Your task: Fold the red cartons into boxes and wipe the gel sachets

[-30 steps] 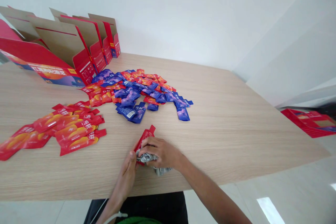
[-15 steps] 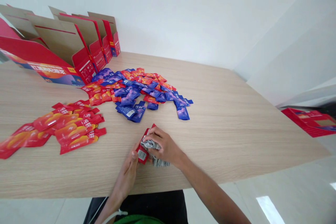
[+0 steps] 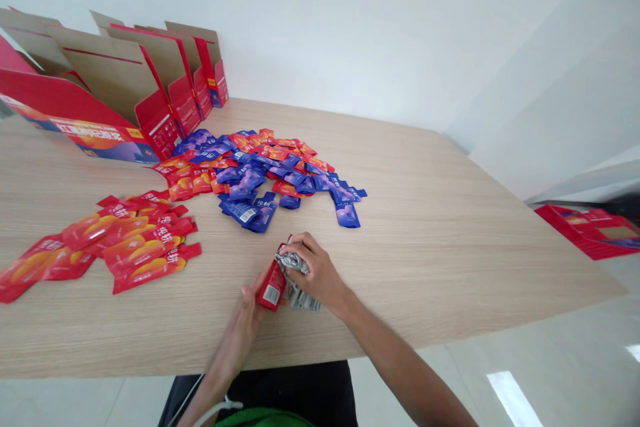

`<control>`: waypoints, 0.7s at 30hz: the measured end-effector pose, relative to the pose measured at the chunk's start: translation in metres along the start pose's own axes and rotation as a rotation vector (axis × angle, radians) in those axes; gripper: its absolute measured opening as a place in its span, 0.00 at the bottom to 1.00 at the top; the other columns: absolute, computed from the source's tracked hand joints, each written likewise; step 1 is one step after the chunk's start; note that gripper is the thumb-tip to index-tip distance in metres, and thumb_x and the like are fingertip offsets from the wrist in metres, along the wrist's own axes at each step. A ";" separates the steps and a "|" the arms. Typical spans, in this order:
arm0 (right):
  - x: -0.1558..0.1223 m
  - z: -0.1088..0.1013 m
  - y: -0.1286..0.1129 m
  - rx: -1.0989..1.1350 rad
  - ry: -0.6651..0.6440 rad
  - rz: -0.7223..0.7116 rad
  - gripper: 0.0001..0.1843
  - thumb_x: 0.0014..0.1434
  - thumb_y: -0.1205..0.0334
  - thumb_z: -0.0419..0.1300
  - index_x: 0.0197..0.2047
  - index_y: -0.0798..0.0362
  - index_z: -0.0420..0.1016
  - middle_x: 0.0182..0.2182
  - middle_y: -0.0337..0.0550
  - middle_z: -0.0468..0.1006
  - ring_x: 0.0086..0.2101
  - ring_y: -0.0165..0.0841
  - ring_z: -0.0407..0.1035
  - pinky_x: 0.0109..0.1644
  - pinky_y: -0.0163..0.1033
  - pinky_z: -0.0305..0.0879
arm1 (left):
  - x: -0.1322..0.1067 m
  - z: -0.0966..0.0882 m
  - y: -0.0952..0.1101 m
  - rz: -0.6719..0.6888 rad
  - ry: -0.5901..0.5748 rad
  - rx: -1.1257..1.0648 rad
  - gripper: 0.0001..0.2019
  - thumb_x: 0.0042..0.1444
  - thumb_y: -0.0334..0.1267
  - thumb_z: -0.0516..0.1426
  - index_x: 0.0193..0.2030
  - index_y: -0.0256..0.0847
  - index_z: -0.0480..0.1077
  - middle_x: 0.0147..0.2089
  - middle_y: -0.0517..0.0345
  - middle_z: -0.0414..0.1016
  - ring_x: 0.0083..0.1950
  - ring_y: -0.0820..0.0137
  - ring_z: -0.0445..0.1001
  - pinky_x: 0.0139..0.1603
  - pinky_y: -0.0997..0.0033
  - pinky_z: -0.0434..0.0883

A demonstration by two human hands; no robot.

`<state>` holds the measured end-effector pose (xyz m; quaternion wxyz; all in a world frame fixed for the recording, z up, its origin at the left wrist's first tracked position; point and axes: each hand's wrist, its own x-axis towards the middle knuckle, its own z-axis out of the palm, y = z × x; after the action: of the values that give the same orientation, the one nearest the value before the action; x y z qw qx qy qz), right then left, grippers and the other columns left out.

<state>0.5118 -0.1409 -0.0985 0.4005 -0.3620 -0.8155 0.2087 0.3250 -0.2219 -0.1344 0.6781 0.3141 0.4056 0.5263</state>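
Observation:
Near the front edge of the table, a red pouch (image 3: pixel 271 288) with a white barcode label lies tilted in my left hand (image 3: pixel 249 313), which is closed around its left side and underside. My right hand (image 3: pixel 320 270) grips a crumpled grey-and-white patterned cloth (image 3: pixel 293 261) and presses it on the pouch's upper part. Part of the cloth hangs below the right fingers. Further left, a group of red pouches (image 3: pixel 145 240) with orange fruit pictures overlaps on the table. Behind my hands lies a mixed heap of blue pouches (image 3: pixel 245 180) and red ones.
Several open red cardboard boxes (image 3: pixel 107 137) stand in a row at the back left, flaps up. Another red box (image 3: pixel 585 232) sits beyond the table's right edge. A white wall (image 3: pixel 350 27) rises behind the wooden table (image 3: pixel 425 233).
My right hand and the cloth have shifted slightly up and right along the pouch, showing more of its red face. The left hand still holds it.

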 end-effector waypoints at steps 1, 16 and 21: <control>0.000 0.000 0.000 0.016 -0.021 -0.014 0.15 0.65 0.69 0.65 0.54 0.48 0.78 0.50 0.48 0.75 0.52 0.41 0.74 0.59 0.46 0.76 | 0.000 0.000 0.000 -0.014 -0.008 -0.033 0.40 0.66 0.70 0.55 0.70 0.40 0.76 0.72 0.40 0.75 0.72 0.44 0.71 0.71 0.45 0.73; -0.002 -0.001 -0.002 -0.015 -0.078 -0.123 0.14 0.65 0.68 0.66 0.54 0.50 0.78 0.50 0.49 0.77 0.52 0.40 0.75 0.59 0.45 0.76 | 0.001 -0.003 0.011 -0.137 -0.003 -0.172 0.30 0.63 0.50 0.63 0.69 0.40 0.76 0.66 0.43 0.80 0.55 0.53 0.81 0.51 0.58 0.80; 0.003 -0.006 0.003 -0.052 0.108 0.098 0.17 0.62 0.75 0.61 0.51 0.49 0.80 0.47 0.47 0.76 0.47 0.39 0.75 0.54 0.43 0.77 | -0.002 0.000 0.011 -0.121 -0.041 -0.079 0.35 0.61 0.52 0.63 0.72 0.38 0.72 0.66 0.39 0.80 0.56 0.48 0.82 0.47 0.58 0.79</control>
<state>0.5160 -0.1363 -0.0951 0.4236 -0.4223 -0.7792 0.1873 0.3196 -0.2214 -0.1249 0.7287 0.2724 0.3889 0.4936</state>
